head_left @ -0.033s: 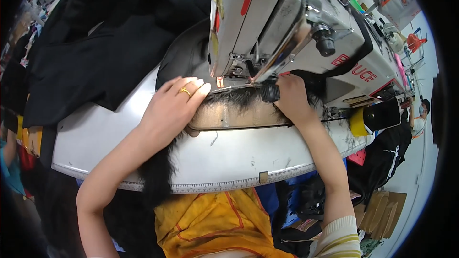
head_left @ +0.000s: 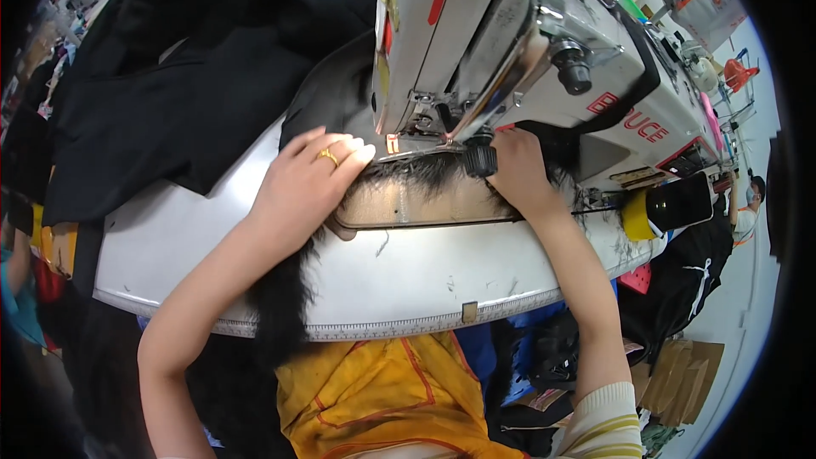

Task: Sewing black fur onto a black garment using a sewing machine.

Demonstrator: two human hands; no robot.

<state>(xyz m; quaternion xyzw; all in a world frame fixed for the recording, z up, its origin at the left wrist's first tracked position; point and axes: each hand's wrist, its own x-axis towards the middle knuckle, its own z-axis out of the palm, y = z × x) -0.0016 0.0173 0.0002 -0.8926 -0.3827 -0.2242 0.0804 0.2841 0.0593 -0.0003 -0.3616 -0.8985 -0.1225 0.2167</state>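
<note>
A black garment piece with a furry edge (head_left: 429,174) lies under the head of a white sewing machine (head_left: 438,25). My left hand (head_left: 316,170), a gold ring on one finger, presses on the garment's edge left of the needle area. Its fingers are bent and held together, closed on the cloth. My right hand (head_left: 520,166) grips the same edge on the right, close behind a black knob (head_left: 480,159) that hides part of its fingers. A strip of black fur (head_left: 285,302) hangs over the table edge below my left wrist.
The white machine table (head_left: 416,276) has a measuring tape (head_left: 416,323) along its near edge. Black cloth (head_left: 170,93) is heaped at the far left. A yellow and black holder (head_left: 650,211) stands at right. An orange-yellow apron (head_left: 374,395) covers my lap. Another person (head_left: 748,204) is at far right.
</note>
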